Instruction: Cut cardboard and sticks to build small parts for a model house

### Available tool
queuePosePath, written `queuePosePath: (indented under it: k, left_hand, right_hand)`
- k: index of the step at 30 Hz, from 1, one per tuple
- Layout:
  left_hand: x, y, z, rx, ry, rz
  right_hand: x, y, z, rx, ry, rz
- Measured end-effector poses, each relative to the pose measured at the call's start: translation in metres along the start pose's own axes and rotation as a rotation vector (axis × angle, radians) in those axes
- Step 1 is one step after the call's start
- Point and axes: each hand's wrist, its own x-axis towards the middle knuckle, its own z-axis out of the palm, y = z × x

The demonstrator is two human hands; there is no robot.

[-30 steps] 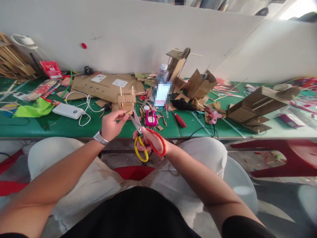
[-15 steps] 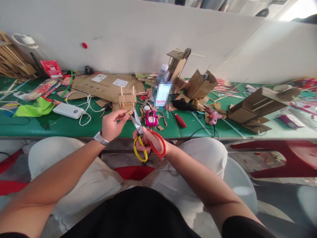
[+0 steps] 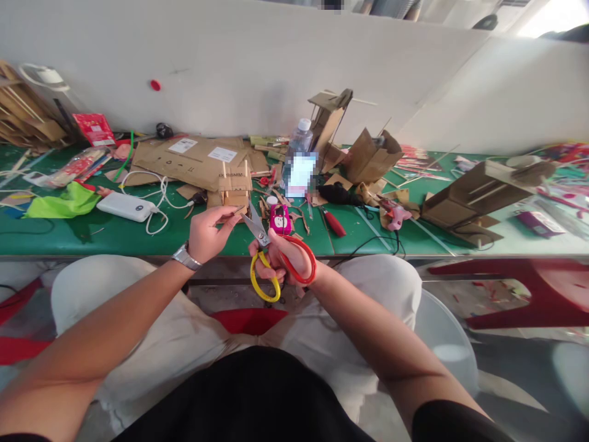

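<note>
1. Head view: your left hand (image 3: 208,234) has a small cardboard scrap (image 3: 240,210) pinched between thumb and fingers, held just over the near part of the green table (image 3: 124,237).
2. Your right hand (image 3: 281,250) is wrapped around the red-and-yellow-handled scissors (image 3: 261,237), blades spread.
3. Key bit imo: the scissors' long axis slants forward and left from your right palm, so the tips face your left fingertips, with the scrap's free end right by the blade mouth. Can't tell if metal's touching cardboard tbh.
4. Left hand's the nearer one to the scrap, obviously; your right only gets there blade-first.
5. Stick-and-cardboard model (image 3: 235,183) sits just beyond, magenta pack (image 3: 280,221) just right of the blades.
</note>
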Motion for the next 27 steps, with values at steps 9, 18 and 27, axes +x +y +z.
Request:
queuePosePath:
  k: [9,18,27]
  left_hand:
    - [0.003,0.005,-0.004,0.027,-0.037,0.021]
    - [0.006,0.002,-0.006,0.166,-0.076,0.055]
    - [0.014,0.002,-0.016,0.27,-0.004,0.039]
  right_hand:
    - [-0.005,0.008,0.011,-0.563,0.317,-0.142]
    - [0.0,0.01,0.01,-0.51,0.288,-0.131]
    - [-0.007,-0.003,0.014,-0.351,0.181,-0.084]
